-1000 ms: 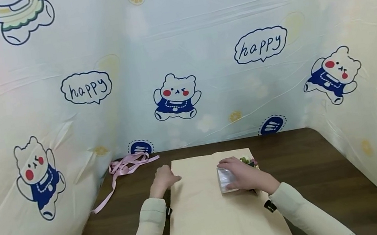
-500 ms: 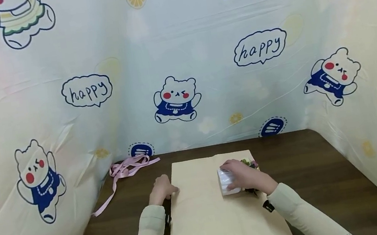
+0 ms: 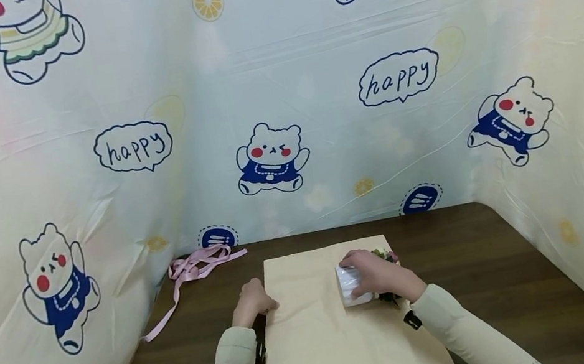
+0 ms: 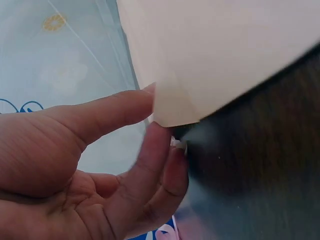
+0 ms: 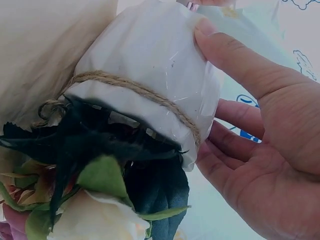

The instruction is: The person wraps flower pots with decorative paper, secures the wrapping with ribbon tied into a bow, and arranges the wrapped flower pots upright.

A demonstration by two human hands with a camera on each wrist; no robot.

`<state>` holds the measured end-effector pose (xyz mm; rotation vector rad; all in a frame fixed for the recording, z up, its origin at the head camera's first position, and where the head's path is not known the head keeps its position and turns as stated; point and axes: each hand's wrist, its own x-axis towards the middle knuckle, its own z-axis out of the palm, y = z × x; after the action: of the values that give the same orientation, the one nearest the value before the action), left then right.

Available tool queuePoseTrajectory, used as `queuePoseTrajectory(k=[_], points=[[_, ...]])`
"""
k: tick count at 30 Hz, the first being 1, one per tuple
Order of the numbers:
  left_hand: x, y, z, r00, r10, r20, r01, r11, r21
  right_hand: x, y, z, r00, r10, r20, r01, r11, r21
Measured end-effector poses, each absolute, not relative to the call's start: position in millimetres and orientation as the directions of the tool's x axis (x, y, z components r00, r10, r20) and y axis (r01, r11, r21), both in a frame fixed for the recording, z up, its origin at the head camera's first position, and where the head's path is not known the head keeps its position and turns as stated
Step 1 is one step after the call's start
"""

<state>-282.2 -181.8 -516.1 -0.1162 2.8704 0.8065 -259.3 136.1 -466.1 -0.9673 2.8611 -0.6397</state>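
Right hand (image 3: pixel 378 273) gripping pot (image 5: pixel 145 57), left hand (image 3: pixel 253 303) pinching paper edge (image 4: pixel 175 115), tabletop (image 3: pixel 482 279) alongside

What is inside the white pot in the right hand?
Leaves and flowers come out of the white pot; what lies deeper inside is covered and cannot be seen.

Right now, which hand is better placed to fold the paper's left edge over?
Left, I'd say: the left hand pinches the paper at that edge, while the right hand is busy gripping the white flowerpot toward the paper's right side.
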Motion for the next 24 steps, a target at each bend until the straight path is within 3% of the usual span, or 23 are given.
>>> queuePoseTrajectory(k=[8, 24], points=[[-281.6, -188.8, -514.1, -0.995, -0.026, -0.093, -0.072, 0.839, 0.54, -258.7, 135.7, -461.5, -0.792, -0.605, 0.087, -0.585, 0.709, -0.394], [-275.7, -199.0, -508.6, -0.99, 0.042, -0.134, -0.056, 0.758, 0.65, -259.2, 134.4, -457.4, -0.779, -0.62, 0.093, -0.603, 0.702, -0.378]])
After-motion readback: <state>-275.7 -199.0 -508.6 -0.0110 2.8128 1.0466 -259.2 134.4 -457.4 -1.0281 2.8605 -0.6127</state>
